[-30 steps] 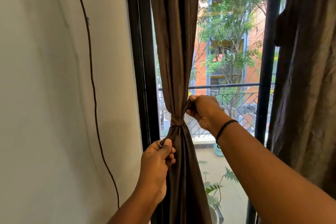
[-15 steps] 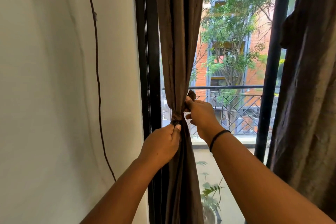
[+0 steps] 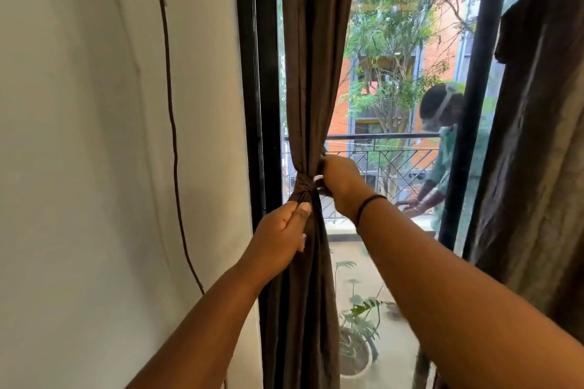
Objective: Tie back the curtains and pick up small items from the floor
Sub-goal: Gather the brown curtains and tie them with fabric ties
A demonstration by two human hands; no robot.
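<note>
Bright daylight through window (image 3: 395,104) (edges bowed).

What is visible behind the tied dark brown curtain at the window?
Behind the dark brown fabric curtain are the window glass, a black metal balcony railing and a potted green plant. The curtain covers whatever stands directly behind it.

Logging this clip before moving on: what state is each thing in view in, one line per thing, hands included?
Dark brown fabric curtain by the wall: gathered, cinched at mid-height.
Brown fabric tie band: wrapped around the gathered curtain.
Left hand: pinches curtain fabric just below the tie.
Right hand: grips fabric at the tie.
Second dark brown curtain on the right: hanging loose, untied.
</note>
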